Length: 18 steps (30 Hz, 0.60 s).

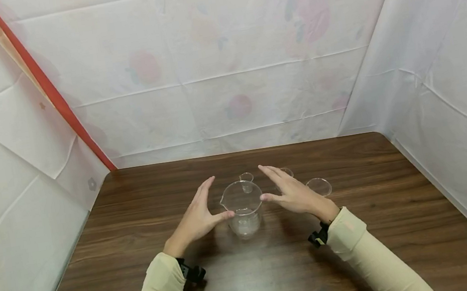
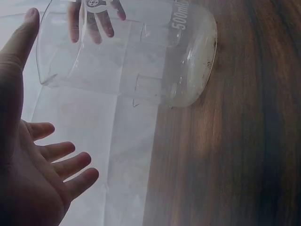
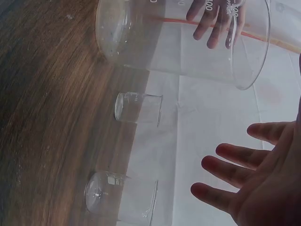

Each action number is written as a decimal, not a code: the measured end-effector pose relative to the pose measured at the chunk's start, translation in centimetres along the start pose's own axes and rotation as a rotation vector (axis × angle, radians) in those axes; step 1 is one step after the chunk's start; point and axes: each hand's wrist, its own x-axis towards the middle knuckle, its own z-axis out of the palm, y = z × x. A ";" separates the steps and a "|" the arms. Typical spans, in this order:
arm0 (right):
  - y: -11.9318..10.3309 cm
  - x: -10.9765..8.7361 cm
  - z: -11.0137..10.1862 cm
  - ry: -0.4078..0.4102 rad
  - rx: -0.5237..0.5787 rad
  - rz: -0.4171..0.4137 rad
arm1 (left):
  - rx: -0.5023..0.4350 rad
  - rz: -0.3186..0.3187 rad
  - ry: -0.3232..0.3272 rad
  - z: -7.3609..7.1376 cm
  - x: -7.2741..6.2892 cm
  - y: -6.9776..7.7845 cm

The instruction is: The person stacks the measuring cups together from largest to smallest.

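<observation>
A large clear glass beaker (image 1: 246,233) stands upright on the table, its spout towards the left; a 500ml mark shows on its wall (image 2: 181,19) in the left wrist view. On its left side is my left hand (image 1: 196,216), fingers straight and spread, thumb near the rim. My right hand (image 1: 297,195) mirrors it on the right, fingers extended, thumb tip beside the rim. Neither hand grips the beaker; whether the thumbs touch the glass I cannot tell. Fingers of the opposite hand show through the glass in both wrist views.
Behind the large beaker stands a small glass beaker (image 1: 247,187). Another glass rim (image 1: 289,173) is partly hidden by my right hand, and a wider beaker (image 1: 319,187) stands further right. White patterned sheets (image 1: 211,58) enclose the brown wooden table (image 1: 255,288) at the back and sides.
</observation>
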 end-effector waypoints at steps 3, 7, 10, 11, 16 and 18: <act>0.0 0.0 0.1 -0.003 -0.001 -0.012 | 0.003 0.004 -0.008 0.1 0.0 0.0; 0.0 0.1 0.3 -0.007 0.002 -0.023 | 0.005 0.020 -0.007 0.3 0.0 0.0; 0.0 0.2 0.4 -0.013 0.007 -0.031 | 0.005 0.032 -0.006 0.4 -0.1 0.0; 0.0 0.2 0.5 -0.017 0.010 -0.031 | 0.005 0.034 -0.006 0.5 -0.1 0.0; -0.2 0.3 0.9 -0.032 0.024 -0.039 | -0.007 0.036 -0.015 0.7 -0.2 0.1; -0.2 0.3 1.0 -0.038 0.033 -0.040 | -0.013 0.033 -0.021 0.9 -0.2 0.1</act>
